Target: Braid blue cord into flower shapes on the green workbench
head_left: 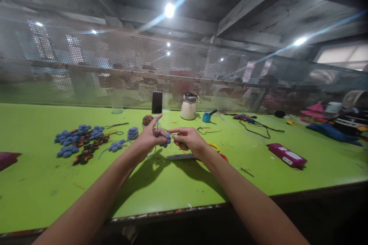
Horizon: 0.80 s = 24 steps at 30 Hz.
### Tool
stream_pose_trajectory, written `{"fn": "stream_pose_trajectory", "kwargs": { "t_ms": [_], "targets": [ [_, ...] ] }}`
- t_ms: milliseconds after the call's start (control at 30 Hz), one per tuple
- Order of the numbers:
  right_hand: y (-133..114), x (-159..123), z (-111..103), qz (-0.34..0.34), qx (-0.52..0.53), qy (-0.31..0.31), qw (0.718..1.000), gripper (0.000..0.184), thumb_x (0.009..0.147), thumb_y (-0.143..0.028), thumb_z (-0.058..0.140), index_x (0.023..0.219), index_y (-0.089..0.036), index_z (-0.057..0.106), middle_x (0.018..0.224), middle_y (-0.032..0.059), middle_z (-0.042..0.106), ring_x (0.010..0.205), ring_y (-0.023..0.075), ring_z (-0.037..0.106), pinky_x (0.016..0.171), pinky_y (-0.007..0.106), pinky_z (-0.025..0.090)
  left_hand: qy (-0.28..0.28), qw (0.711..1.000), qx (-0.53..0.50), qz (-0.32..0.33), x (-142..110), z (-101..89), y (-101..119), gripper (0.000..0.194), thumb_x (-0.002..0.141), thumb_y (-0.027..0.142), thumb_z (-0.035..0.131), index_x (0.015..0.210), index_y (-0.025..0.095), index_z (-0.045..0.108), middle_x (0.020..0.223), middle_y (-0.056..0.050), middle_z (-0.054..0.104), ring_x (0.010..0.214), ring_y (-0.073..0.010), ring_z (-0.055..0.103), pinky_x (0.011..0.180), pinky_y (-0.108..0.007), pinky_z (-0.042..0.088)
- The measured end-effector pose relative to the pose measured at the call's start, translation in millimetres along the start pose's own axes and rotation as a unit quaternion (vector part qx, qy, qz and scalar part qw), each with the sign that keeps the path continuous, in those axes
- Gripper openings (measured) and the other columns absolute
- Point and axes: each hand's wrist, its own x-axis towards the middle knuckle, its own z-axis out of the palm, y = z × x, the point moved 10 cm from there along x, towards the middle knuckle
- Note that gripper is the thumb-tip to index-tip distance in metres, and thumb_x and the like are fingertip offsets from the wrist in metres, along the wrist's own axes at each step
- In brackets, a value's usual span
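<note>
Above the green table, my left hand pinches a small blue crochet piece between thumb and fingers. A strand of blue yarn runs over its raised index finger. My right hand is closed on a thin crochet hook, mostly hidden by the fingers, with its tip at the blue piece. Left of my hands sit a coil of blue yarn and a single blue crochet flower. Beneath my right hand lies a pair of scissors, its yellow and red handles partly covered by the wrist.
Blue crochet flowers and dark orange-black ones lie left. Behind my hands stand a dark phone, a white jug and a blue container. A purple box lies right. A perforated metal screen borders the table's back.
</note>
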Motion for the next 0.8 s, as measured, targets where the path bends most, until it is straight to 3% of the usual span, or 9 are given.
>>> {"fn": "stream_pose_trajectory", "kwargs": {
  "t_ms": [133, 300, 567, 800],
  "targets": [
    [4, 1, 1, 0.011, 0.016, -0.001, 1.000, 0.046, 0.062, -0.026, 0.070, 0.104, -0.008, 0.066, 0.045, -0.0048, 0.050, 0.034, 0.0032, 0.032, 0.037, 0.019, 0.015, -0.009, 0.998, -0.048, -0.035, -3, 1.8, -6, 0.105, 0.056, 0.001, 0.070, 0.143, 0.015, 0.012, 0.066, 0.001, 0.062, 0.061, -0.0106, 0.055, 0.062, -0.024, 0.042],
    [7, 3, -1, 0.017, 0.017, 0.006, 1.000, 0.046, 0.063, -0.028, 0.070, 0.105, -0.010, 0.065, 0.045, -0.0054, 0.050, 0.033, 0.0028, 0.031, 0.036, 0.019, 0.016, -0.012, 0.997, -0.062, -0.034, 0, -0.7, -9, 0.104, 0.057, 0.005, 0.071, 0.143, 0.015, 0.014, 0.070, 0.000, 0.062, 0.063, -0.0114, 0.056, 0.061, -0.024, 0.042],
    [26, 11, 1, 0.020, -0.024, 0.003, 1.000, 0.040, 0.064, -0.035, 0.069, 0.096, -0.010, 0.066, 0.047, -0.0056, 0.051, 0.035, 0.0042, 0.037, 0.037, 0.018, 0.025, 0.017, 0.991, 0.128, 0.025, 11, -11.4, -20, 0.096, 0.061, 0.017, 0.068, 0.142, 0.011, 0.017, 0.058, 0.005, 0.056, 0.053, -0.0117, 0.051, 0.053, -0.023, 0.039],
    [24, 12, 11, -0.027, -0.088, -0.004, 0.996, 0.018, 0.075, -0.026, 0.059, 0.089, -0.015, 0.057, 0.054, -0.0049, 0.054, 0.037, 0.0069, 0.046, 0.039, 0.018, 0.036, 0.011, 0.990, 0.140, 0.013, 13, -11.1, -31, 0.098, 0.063, 0.028, 0.068, 0.142, 0.008, 0.013, 0.050, 0.006, 0.054, 0.048, -0.0138, 0.053, 0.051, -0.024, 0.038]
  ]
}}
